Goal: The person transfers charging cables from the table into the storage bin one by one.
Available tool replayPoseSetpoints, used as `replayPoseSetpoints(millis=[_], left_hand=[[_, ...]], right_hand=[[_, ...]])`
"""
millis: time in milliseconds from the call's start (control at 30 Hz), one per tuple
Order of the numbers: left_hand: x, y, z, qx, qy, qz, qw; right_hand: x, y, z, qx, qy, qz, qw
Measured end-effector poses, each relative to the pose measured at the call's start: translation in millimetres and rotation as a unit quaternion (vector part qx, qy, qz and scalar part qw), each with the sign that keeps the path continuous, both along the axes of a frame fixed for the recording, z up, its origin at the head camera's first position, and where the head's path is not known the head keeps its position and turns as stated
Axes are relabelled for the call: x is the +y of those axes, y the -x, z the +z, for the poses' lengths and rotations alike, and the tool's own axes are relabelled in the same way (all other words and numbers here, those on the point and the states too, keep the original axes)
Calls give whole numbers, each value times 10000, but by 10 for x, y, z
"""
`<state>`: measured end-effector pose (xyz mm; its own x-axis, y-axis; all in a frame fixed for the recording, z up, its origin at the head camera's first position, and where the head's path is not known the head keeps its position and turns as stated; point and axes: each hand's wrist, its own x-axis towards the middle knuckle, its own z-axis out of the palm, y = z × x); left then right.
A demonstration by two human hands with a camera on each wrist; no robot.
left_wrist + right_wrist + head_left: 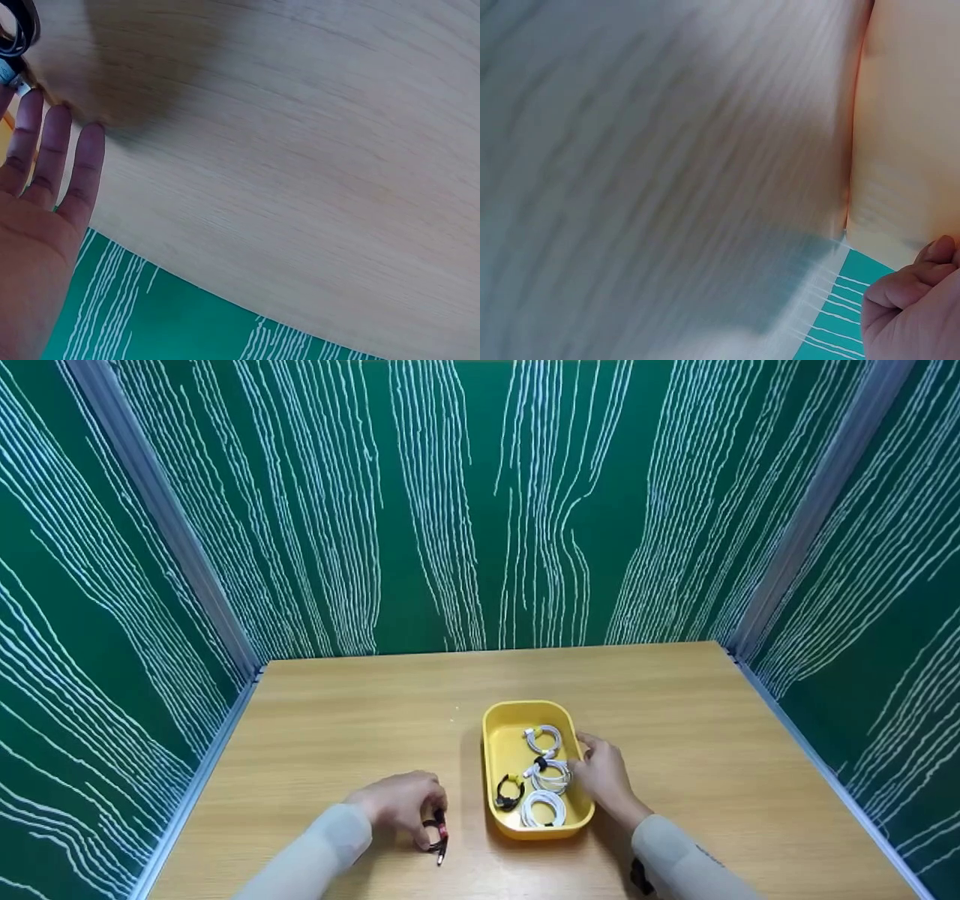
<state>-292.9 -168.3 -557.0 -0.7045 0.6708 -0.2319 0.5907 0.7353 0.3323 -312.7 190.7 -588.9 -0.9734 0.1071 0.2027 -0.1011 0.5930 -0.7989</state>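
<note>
My left hand (405,804) pinches a coiled dark cable (441,834) with a red tie, just above the table left of the yellow bin (487,761). In the left wrist view, part of the coil (26,30) and a metal plug (21,84) show by the fingertips. My right hand (606,776) holds the bin's right wall, its fingers curled at the rim. Inside the bin lie a white cable coil with a yellow tie (556,735), a white coil with a black tie (551,785), a plain white coil (529,812) and a small black coil (501,802).
The wooden table (360,712) runs back to a green wall (487,547) with white wavy lines. Green side panels and metal posts (180,525) stand at left and right. Both forearms wear light sleeves.
</note>
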Motion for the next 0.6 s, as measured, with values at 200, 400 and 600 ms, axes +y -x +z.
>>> replayPoseSetpoints(millis=[200,400,600], left_hand=[[15,14,-5,-142,-92,127,9998],[15,7,0,-440,-155,311,9984],[-10,3,-20,-551,-274,396,9973]], right_hand=[[3,-10,11,20,47,7,10000],[6,-1,-4,23,125,13,9999],[13,3,-26,44,3,32,10000]])
